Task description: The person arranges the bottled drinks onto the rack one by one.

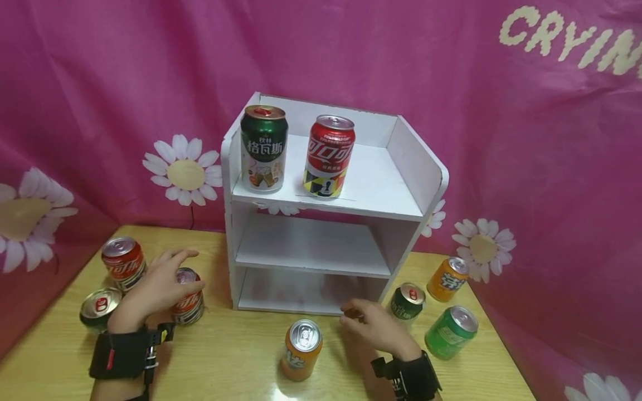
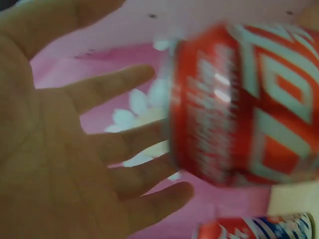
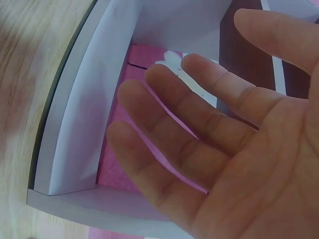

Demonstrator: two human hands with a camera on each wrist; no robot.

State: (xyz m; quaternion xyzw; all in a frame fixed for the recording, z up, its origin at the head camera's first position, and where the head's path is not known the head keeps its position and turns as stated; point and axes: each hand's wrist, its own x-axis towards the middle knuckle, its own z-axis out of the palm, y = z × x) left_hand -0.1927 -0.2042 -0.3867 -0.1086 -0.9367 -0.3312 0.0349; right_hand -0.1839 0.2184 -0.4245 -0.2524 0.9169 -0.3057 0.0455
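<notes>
My left hand (image 1: 157, 287) is over the left part of the table, beside a red cola can (image 1: 189, 303). In the left wrist view its fingers (image 2: 107, 92) are spread and fairly straight, and the red can overlaps the fingertips there. My right hand (image 1: 376, 326) hovers in front of the shelf's lower right corner with nothing in it. The right wrist view shows its fingers (image 3: 154, 124) loosely extended before the white shelf (image 3: 82, 114). An orange can (image 1: 301, 356) stands on the table between the hands. Closest to the right hand is a green-and-white can (image 1: 407, 303).
The white shelf (image 1: 313, 267) holds a green-and-white can (image 1: 264, 147) and a red cola can (image 1: 328, 156) on top. Another red can (image 1: 123, 264) and a dark green can (image 1: 98, 309) stand at left. An orange can (image 1: 448, 278) and a green can (image 1: 451, 332) stand at right.
</notes>
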